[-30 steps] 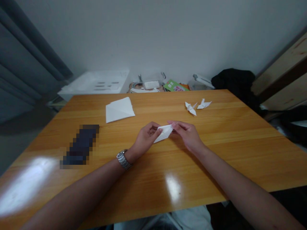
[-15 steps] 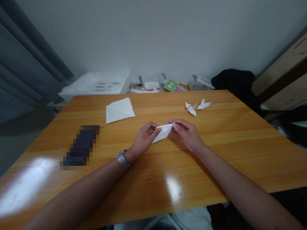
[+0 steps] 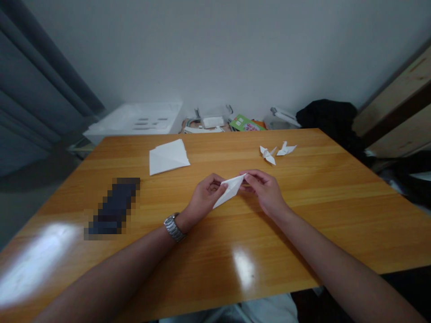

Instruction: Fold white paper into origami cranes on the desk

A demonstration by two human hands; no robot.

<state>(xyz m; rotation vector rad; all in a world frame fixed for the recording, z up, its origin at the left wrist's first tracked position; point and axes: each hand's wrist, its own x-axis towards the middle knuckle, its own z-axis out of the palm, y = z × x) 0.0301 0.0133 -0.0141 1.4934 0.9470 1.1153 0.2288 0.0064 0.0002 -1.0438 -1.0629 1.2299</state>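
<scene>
A folded piece of white paper [image 3: 230, 190], narrow and pointed, is held between both hands above the middle of the table. My left hand [image 3: 206, 194] pinches its left side, thumb on the near face and the other fingers curled behind. At the upper right tip, my right hand [image 3: 266, 188] grips the paper between thumb and fingers. The fingertips behind the sheet are partly hidden. Beyond my right hand, two folded paper birds lie on the table: one paper bird [image 3: 268, 155] at left, another paper bird [image 3: 286, 149] beside it.
White paper sheets [image 3: 169, 158] lie at the back left of the wooden table [image 3: 202, 269]. A dark blurred-out object [image 3: 116, 206] rests nearer on the left. Behind the far edge are a white bin [image 3: 134, 119], a green booklet [image 3: 246, 123] and black cloth [image 3: 326, 116].
The folded paper has tilted slightly, its lower left corner now pointing further down. Both hands keep their hold, and the whole view has shifted a little.
</scene>
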